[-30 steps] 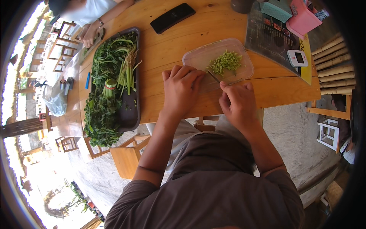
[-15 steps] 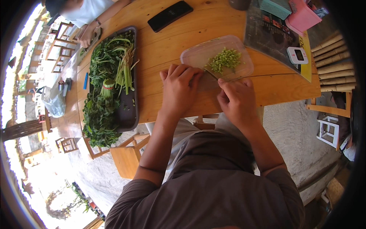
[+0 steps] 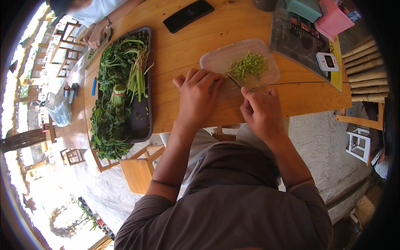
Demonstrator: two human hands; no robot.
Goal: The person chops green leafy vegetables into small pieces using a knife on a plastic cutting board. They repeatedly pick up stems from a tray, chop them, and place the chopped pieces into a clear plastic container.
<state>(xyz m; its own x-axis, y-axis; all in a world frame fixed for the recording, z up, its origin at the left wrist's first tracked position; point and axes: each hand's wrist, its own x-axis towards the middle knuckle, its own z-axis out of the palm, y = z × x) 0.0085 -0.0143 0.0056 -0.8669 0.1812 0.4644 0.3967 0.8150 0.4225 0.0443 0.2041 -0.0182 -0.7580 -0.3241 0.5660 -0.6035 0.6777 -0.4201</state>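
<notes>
A translucent, round-cornered cutting board (image 3: pixel 218 56) lies on the wooden table in front of me. On it is a loose pile of finely chopped green stems (image 3: pixel 248 65). My right hand (image 3: pixel 263 110) is closed around a small knife (image 3: pixel 234 81), its blade pointing up and left toward the pile's near edge. At the board's left near corner, my left hand (image 3: pixel 198 93) is bent over with curled fingers. Whatever those fingers pinch is hidden beneath them. To the left, a dark tray (image 3: pixel 141 123) holds leafy greens (image 3: pixel 112 62) and a banded bundle of stalks (image 3: pixel 118 95).
A black phone (image 3: pixel 188 16) lies beyond the board. At right are a white digital device (image 3: pixel 327 61), a dark printed mat (image 3: pixel 291 37) and a pink container (image 3: pixel 334 18). Across the table, another person's hand (image 3: pixel 95 36) rests near a blade. A blue pen-like object (image 3: pixel 93 86) lies left of the tray.
The knife blade has turned and now shows clearly beside the pile. Both hands stay near the same places on the board. The whole view has shifted slightly.
</notes>
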